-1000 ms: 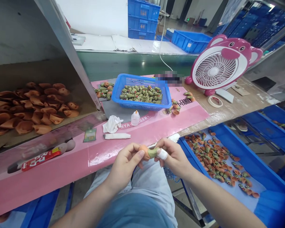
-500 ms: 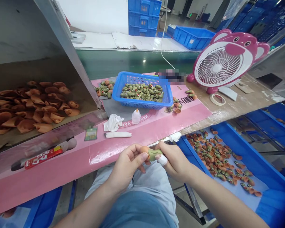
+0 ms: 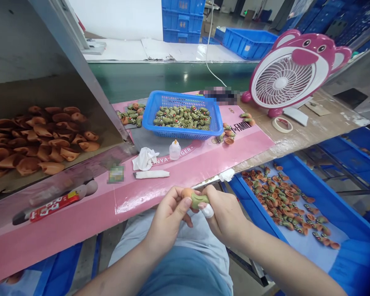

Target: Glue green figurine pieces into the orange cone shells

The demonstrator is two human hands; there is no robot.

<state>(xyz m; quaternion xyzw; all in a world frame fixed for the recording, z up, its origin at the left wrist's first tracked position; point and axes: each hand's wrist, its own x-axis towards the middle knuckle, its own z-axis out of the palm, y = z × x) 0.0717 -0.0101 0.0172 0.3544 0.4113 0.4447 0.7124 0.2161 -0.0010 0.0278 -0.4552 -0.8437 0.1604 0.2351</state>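
Observation:
Between my two hands, above my lap, is a small figurine with an orange end and a green body point(image 3: 199, 200). The fingers of my left hand point(image 3: 169, 211) pinch its orange end. My right hand point(image 3: 226, 209) grips the green end, and a white wrap covers one of its fingertips. Past the hands, on the pink mat point(image 3: 185, 174), stand a small clear bottle with an orange tip point(image 3: 174, 151), a crumpled white tissue point(image 3: 145, 159) and a white-wrapped stick-like tool point(image 3: 152, 174). Behind these sits a blue basket point(image 3: 181, 132) holding many green pieces.
Orange clay-coloured pieces point(image 3: 43, 144) lie piled in a box at left. A large blue tray point(image 3: 354, 263) at right holds green-and-orange figurines. A pink fan point(image 3: 280, 82) and a tape roll point(image 3: 282, 125) stand on the table, near a red tube point(image 3: 54, 207).
The camera view has shifted slightly. Both hands keep hold of the figurine, which looks a little turned, and the right-hand fingers have moved slightly on its green end.

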